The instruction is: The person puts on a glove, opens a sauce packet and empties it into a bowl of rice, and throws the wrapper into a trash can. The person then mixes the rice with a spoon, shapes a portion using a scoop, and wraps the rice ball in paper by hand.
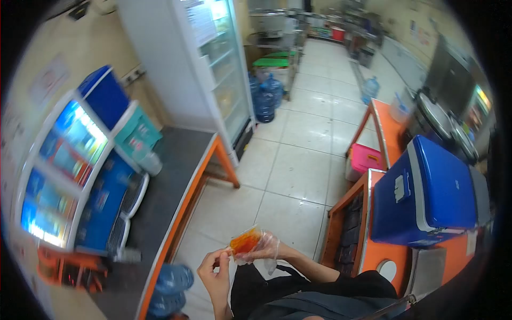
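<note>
A small clear plastic bag (246, 244) with orange-red contents, perhaps sauce, is held in front of my body at the lower middle of the view. My left hand (214, 265) pinches its left edge between thumb and fingers. My right hand (268, 247) is closed around the bag's right side. Clear film covers part of that hand; whether it is a thin glove or loose plastic, I cannot tell. What exactly fills the bag is also unclear.
A dark-topped table (184, 154) with a drink dispenser (64, 170) stands left. On the right, orange tables carry a blue cooler box (426, 194) and a large pot (429, 117). Water jugs (265, 101) stand by the glass-door fridge (221, 69). Tiled floor (290, 165) runs between.
</note>
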Motion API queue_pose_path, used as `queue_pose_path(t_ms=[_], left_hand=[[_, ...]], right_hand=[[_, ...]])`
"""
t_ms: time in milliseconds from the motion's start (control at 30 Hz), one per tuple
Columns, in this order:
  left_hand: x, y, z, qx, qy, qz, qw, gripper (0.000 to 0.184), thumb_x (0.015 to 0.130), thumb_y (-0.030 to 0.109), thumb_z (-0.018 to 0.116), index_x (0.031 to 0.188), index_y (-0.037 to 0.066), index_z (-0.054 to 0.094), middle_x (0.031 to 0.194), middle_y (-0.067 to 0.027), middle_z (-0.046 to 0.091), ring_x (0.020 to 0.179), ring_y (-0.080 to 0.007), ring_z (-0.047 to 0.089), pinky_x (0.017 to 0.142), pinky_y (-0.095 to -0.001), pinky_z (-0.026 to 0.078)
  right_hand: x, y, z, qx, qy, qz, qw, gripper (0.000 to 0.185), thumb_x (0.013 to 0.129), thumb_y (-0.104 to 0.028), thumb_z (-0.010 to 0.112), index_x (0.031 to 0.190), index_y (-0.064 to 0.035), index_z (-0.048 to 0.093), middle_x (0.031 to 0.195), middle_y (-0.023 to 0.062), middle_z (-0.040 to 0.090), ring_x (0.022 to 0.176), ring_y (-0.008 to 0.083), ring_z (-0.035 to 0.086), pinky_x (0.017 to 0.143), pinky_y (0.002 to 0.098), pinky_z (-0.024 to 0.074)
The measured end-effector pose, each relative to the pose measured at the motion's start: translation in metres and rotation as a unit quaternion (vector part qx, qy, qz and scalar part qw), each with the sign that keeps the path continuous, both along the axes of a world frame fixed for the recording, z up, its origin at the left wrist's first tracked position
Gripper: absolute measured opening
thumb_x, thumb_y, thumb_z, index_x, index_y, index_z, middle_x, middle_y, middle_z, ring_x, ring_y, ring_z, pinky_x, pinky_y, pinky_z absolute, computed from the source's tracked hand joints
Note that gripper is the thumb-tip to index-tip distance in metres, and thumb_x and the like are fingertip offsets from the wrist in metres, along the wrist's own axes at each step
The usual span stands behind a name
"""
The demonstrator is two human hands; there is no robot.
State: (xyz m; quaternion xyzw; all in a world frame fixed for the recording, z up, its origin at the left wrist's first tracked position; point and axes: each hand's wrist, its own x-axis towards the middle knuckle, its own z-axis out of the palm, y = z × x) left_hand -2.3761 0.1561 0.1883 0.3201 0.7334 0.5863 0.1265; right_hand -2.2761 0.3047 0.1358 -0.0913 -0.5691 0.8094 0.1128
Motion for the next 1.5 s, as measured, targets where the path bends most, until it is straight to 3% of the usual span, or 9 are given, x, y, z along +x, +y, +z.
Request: queue_pose_path(t_ms=[167, 467, 833, 933, 1033, 1100, 1267, 1367, 1500], left_hand=[[-0.101, 0.162, -0.036, 0.006, 0.006, -0.119, 0.993, 0.007, 0.083, 0.002, 0.061, 0.085, -0.001, 0.068, 0.078, -0.0081, 0.067, 0.068, -0.0102, 0.061, 0.059, -0.0228, 0.048], [-0.123, 0.575, -0.053, -0.007, -0.157, -0.438, 0.885, 0.01, 0.086, 0.006, 0.062, 0.087, -0.003, 0.064, 0.079, -0.0032, 0.065, 0.072, -0.0071, 0.059, 0.068, -0.0215, 0.049], [-0.08, 0.933, -0.047, -0.046, -0.202, -0.485, 0.849, 0.01, 0.088, 0.008, 0.06, 0.089, -0.002, 0.059, 0.085, -0.0067, 0.064, 0.081, -0.0112, 0.06, 0.071, -0.0237, 0.048], [-0.049, 1.033, -0.055, -0.034, -0.222, -0.508, 0.832, 0.009, 0.087, 0.007, 0.06, 0.089, -0.002, 0.058, 0.085, -0.0074, 0.063, 0.08, -0.0115, 0.06, 0.071, -0.024, 0.048], [-0.005, 1.135, -0.066, -0.006, -0.199, -0.542, 0.816, 0.009, 0.087, 0.01, 0.06, 0.087, 0.002, 0.059, 0.082, -0.0048, 0.064, 0.076, -0.0096, 0.059, 0.069, -0.0232, 0.047], [0.027, 1.202, -0.068, 0.006, -0.193, -0.559, 0.806, 0.007, 0.086, 0.006, 0.062, 0.086, 0.001, 0.058, 0.081, -0.0044, 0.063, 0.075, -0.0081, 0.057, 0.069, -0.0222, 0.045], [0.135, 1.377, -0.064, -0.045, -0.15, -0.657, 0.737, 0.005, 0.085, 0.004, 0.062, 0.086, 0.0, 0.059, 0.081, -0.0045, 0.063, 0.074, -0.0077, 0.057, 0.069, -0.0214, 0.046], [0.217, 1.457, -0.048, -0.051, -0.1, -0.737, 0.666, 0.007, 0.085, 0.005, 0.061, 0.086, -0.003, 0.061, 0.081, -0.0075, 0.064, 0.075, -0.0122, 0.061, 0.069, -0.0251, 0.051], [0.323, 1.548, -0.05, -0.06, -0.064, -0.815, 0.573, 0.008, 0.084, 0.006, 0.063, 0.085, -0.002, 0.062, 0.079, -0.0068, 0.065, 0.074, -0.0115, 0.062, 0.068, -0.0256, 0.052]], right_hand=[[-0.054, 0.123, -0.027, -0.009, -0.024, -0.099, 0.995, 0.028, 0.077, -0.013, 0.075, 0.101, -0.0023, 0.065, 0.084, 0.0056, 0.067, 0.065, 0.0092, 0.06, 0.06, 0.0251, 0.0516], [-0.054, 0.406, -0.025, -0.125, -0.055, -0.531, 0.836, 0.034, 0.078, -0.009, 0.073, 0.109, -0.0015, 0.06, 0.091, 0.007, 0.067, 0.075, 0.0113, 0.064, 0.066, 0.0256, 0.0553], [-0.004, 0.753, -0.015, -0.092, 0.06, -0.545, 0.831, 0.035, 0.084, -0.007, 0.067, 0.117, -0.0036, 0.055, 0.1, 0.0069, 0.066, 0.085, 0.0125, 0.062, 0.071, 0.0272, 0.0522], [0.029, 0.85, -0.006, -0.072, 0.085, -0.572, 0.813, 0.035, 0.082, -0.011, 0.07, 0.114, -0.0048, 0.057, 0.096, 0.0065, 0.067, 0.083, 0.0119, 0.063, 0.068, 0.0254, 0.0512], [0.069, 0.943, -0.019, -0.044, -0.133, -0.606, 0.783, 0.035, 0.078, -0.018, 0.075, 0.108, -0.0048, 0.061, 0.089, 0.0058, 0.068, 0.08, 0.01, 0.063, 0.066, 0.0232, 0.0501], [0.097, 1.003, -0.045, 0.12, -0.139, -0.632, 0.753, 0.033, 0.081, -0.012, 0.071, 0.109, -0.0008, 0.06, 0.093, 0.006, 0.067, 0.076, 0.0094, 0.063, 0.068, 0.0229, 0.0527], [0.176, 1.129, -0.051, -0.089, -0.12, -0.731, 0.666, 0.036, 0.083, -0.034, 0.069, 0.102, -0.004, 0.065, 0.081, 0.0046, 0.066, 0.068, 0.0079, 0.062, 0.057, 0.0243, 0.0512], [0.233, 1.174, -0.037, -0.106, -0.087, -0.823, 0.551, 0.035, 0.084, -0.034, 0.067, 0.101, -0.0026, 0.064, 0.08, 0.0038, 0.066, 0.067, 0.0077, 0.062, 0.057, 0.0229, 0.0507], [0.326, 1.246, -0.068, -0.071, -0.17, -0.84, 0.51, 0.029, 0.081, -0.024, 0.072, 0.097, -0.0012, 0.062, 0.082, 0.0029, 0.066, 0.068, 0.0079, 0.061, 0.059, 0.0218, 0.0505]])
